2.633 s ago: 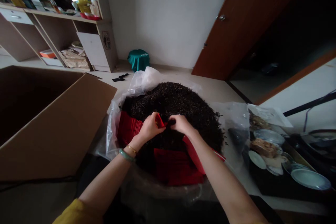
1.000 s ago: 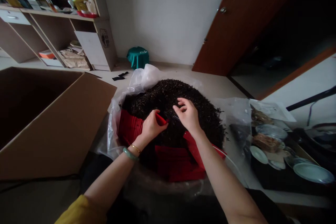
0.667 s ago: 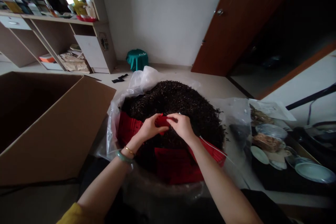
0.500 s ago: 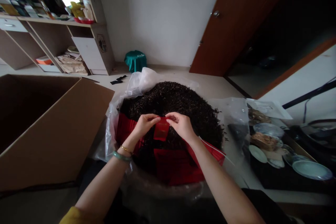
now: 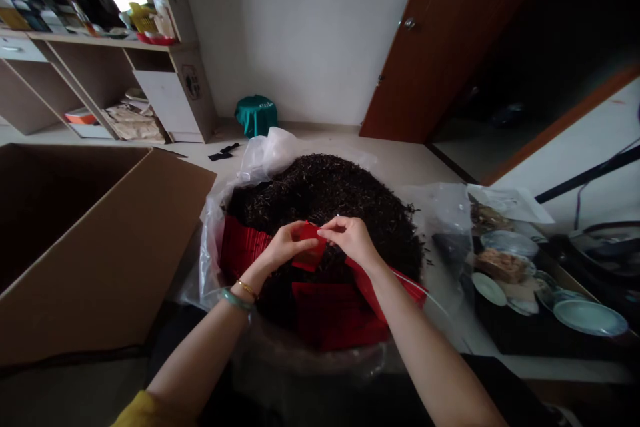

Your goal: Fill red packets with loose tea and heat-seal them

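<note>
red packet [image 5: 311, 245] is getting pinched between the fingertips of the left hand [image 5: 284, 247] and right hand [image 5: 351, 239] over heaped black tea [image 5: 320, 190], clear plastic bag [image 5: 264, 157] bunching behind, cardboard box [image 5: 100, 260] standing just left.

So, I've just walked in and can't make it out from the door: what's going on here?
A person is pinching a small red packet between their left hand and right hand, just above a big heap of dark loose tea in a clear plastic bag. More red packets lie along the heap's near side, and an open cardboard box stands to the left.
</note>
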Action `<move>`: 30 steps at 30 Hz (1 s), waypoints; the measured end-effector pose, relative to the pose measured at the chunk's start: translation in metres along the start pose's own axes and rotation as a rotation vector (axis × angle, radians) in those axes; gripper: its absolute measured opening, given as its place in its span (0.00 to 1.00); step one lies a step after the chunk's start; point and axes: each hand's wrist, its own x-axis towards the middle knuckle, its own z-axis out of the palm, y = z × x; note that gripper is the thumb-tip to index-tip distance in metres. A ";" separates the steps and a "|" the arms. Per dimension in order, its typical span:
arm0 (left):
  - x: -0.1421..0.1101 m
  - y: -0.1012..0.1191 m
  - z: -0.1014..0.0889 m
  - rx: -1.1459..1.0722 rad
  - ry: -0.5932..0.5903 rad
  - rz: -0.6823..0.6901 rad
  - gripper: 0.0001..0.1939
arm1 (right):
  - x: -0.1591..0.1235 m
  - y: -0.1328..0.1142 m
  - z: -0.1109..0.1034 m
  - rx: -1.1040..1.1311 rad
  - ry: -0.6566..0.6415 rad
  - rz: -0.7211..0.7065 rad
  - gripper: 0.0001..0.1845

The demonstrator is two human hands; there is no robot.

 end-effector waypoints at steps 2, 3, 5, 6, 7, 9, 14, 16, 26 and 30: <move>-0.002 -0.001 0.004 -0.040 -0.076 -0.069 0.26 | -0.001 0.000 0.001 0.049 0.042 -0.011 0.11; -0.003 -0.001 0.006 -0.063 -0.086 -0.084 0.27 | -0.001 0.001 0.001 0.063 0.068 -0.032 0.12; -0.003 -0.002 0.009 -0.098 -0.068 -0.079 0.28 | -0.003 0.000 0.000 0.024 0.120 -0.115 0.12; -0.003 -0.002 0.010 -0.093 -0.041 -0.060 0.28 | -0.004 -0.001 -0.002 -0.037 0.132 -0.172 0.11; -0.003 -0.002 0.011 -0.066 -0.010 -0.034 0.26 | -0.006 -0.002 -0.004 -0.122 0.125 -0.229 0.09; -0.002 -0.003 0.011 0.030 0.042 0.024 0.21 | -0.009 -0.008 -0.008 -0.326 0.053 -0.306 0.05; -0.001 -0.010 0.010 0.176 0.035 0.082 0.17 | -0.010 -0.015 -0.013 -0.700 -0.211 -0.247 0.04; 0.000 -0.014 0.010 0.217 0.045 0.100 0.17 | -0.009 -0.010 -0.012 -0.765 -0.272 -0.215 0.07; 0.004 -0.021 0.015 0.154 0.135 0.127 0.14 | -0.016 0.026 -0.006 -0.649 -0.280 -0.211 0.04; 0.003 -0.015 0.016 -0.009 0.192 0.122 0.16 | -0.017 0.025 -0.003 -0.536 -0.122 -0.245 0.05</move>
